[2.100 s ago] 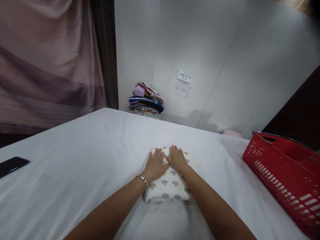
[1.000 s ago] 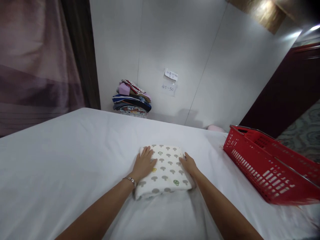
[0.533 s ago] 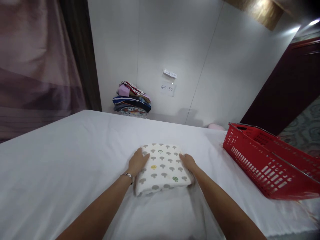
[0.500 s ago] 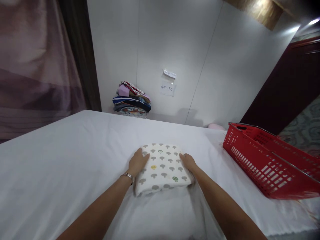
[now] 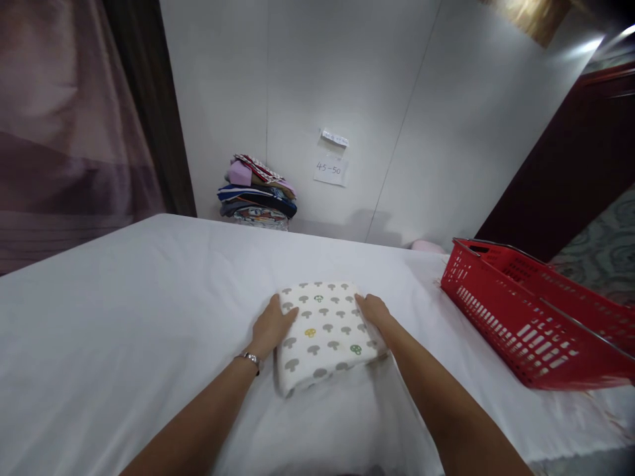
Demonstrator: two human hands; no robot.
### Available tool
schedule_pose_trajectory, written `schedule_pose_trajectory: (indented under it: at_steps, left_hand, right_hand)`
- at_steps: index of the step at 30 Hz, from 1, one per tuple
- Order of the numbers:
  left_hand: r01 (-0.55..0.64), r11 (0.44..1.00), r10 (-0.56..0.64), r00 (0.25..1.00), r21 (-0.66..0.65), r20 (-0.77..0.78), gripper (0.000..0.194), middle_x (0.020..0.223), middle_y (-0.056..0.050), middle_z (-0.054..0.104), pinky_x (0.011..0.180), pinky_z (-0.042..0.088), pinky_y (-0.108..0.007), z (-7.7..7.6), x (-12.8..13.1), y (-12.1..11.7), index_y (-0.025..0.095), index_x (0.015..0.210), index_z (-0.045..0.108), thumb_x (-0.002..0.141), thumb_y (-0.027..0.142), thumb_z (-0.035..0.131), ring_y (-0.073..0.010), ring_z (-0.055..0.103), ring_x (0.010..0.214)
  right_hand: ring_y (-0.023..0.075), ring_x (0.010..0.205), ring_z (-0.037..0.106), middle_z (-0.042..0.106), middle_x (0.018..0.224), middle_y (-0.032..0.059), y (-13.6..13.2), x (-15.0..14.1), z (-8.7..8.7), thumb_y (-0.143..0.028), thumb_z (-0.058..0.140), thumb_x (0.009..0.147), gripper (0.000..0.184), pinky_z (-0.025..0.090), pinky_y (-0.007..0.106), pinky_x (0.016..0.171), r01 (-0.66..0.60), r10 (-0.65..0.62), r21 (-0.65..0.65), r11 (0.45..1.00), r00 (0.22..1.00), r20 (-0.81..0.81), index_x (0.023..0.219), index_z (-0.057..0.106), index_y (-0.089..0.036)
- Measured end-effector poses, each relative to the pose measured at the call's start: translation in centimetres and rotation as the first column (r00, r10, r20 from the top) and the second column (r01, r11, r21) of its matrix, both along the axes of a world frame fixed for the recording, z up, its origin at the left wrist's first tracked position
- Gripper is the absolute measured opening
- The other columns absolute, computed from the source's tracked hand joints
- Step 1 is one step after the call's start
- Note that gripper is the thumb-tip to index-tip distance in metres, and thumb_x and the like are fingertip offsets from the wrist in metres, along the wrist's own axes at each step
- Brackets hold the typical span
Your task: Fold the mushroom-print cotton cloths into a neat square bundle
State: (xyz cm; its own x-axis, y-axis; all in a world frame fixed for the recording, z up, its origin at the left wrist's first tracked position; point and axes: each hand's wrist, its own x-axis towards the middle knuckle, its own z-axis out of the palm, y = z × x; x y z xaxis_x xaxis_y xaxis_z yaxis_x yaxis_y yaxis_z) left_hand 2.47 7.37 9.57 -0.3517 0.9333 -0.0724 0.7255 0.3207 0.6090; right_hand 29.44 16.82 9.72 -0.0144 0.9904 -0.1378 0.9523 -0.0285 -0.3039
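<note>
A folded white cloth (image 5: 327, 330) printed with grey mushrooms, plus a yellow one and a couple of green ones, lies at the front middle of the white-covered table. My left hand (image 5: 270, 325) grips its left edge, thumb on top and fingers tucked down the side out of sight. On the opposite edge, my right hand (image 5: 373, 309) holds the cloth the same way, its fingers mostly hidden. The cloth sits slightly turned, its near left corner closest to me. A silver bracelet (image 5: 251, 359) circles my left wrist.
A red plastic basket (image 5: 516, 317) with metal handles stands on the table (image 5: 163, 317) at the right. Behind the far edge is a stack of folded clothes (image 5: 258, 195) against the wall. Paper notes (image 5: 331, 169) hang on the wall; a pinkish curtain (image 5: 64, 119) hangs at left.
My hands went from lying flat on top of the cloth to gripping its two sides. The cloth has since turned slightly between them. The view shifted, and the phone at left went out of frame.
</note>
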Motion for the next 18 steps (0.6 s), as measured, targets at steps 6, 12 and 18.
schedule_pose_trajectory:
  at_steps: [6,12,18]
  left_hand:
    - [-0.01,1.0,0.01,1.0,0.001,-0.01,0.072,0.132,-0.015,0.05,0.09,0.041,-0.039,-0.1,0.11,-0.09,0.015,0.138,0.027,0.08,0.054,0.046,-0.0304,0.052,0.114]
    - [-0.014,1.0,0.014,1.0,0.008,0.009,0.07,0.128,-0.016,0.053,0.089,0.041,-0.038,-0.16,0.0,0.01,0.014,0.136,0.03,0.08,0.053,0.047,-0.0297,0.053,0.114]
    - [-0.025,0.999,0.026,0.999,-0.029,0.046,0.07,0.126,-0.018,0.053,0.089,0.041,-0.04,-0.03,0.29,0.23,0.012,0.134,0.031,0.079,0.053,0.048,-0.032,0.053,0.112]
  right_hand:
    - [0.0263,0.107,0.057,0.061,0.115,0.0203,0.2,-0.52,-0.42,-0.041,0.024,0.095,0.051,0.039,0.035,0.09,-0.001,0.001,0.011,1.0,0.999,0.038,0.11,0.06,-0.009]
    - [0.0252,0.11,0.056,0.063,0.112,0.0186,0.45,0.04,-0.53,-0.045,0.025,0.094,0.055,0.039,0.032,0.091,-0.017,0.018,-0.011,1.0,0.998,0.053,0.11,0.062,-0.007]
    - [0.024,0.114,0.053,0.06,0.117,0.0207,0.63,0.27,-0.46,-0.041,0.021,0.096,0.056,0.036,0.031,0.094,-0.055,0.055,-0.017,0.998,0.997,0.046,0.113,0.06,-0.005]
